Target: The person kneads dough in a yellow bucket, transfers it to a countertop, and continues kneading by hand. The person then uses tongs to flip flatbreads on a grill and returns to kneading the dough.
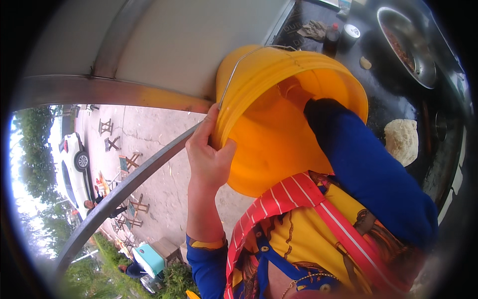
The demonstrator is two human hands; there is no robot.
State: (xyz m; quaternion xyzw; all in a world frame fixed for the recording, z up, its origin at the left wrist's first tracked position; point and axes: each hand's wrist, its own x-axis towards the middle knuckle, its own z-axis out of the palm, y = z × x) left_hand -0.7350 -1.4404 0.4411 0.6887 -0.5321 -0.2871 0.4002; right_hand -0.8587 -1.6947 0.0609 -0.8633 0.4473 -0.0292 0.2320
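Note:
A yellow plastic bucket (276, 138) is tilted in front of my chest, its open mouth facing me. My left hand (211, 149) grips the rim on its left side, with the thumb on the inner face. The bucket's wire handle (236, 71) lies across the outside near those fingers. My right hand (293, 89) reaches deep into the bucket. Only its wrist and part of the hand show there, and glare and the orange interior blur the fingers. A pale lump of dough (402, 142) rests on the dark worktop (377, 93) to the right.
On the worktop are a metal basin (410, 48) with reddish-brown food, a small dough piece (365, 63), a red-capped bottle (331, 39), a can (350, 34) and a crumpled cloth (313, 30). A metal bar (130, 190) crosses the left side. Beyond are folding stools (129, 162), a white car (74, 164) and people.

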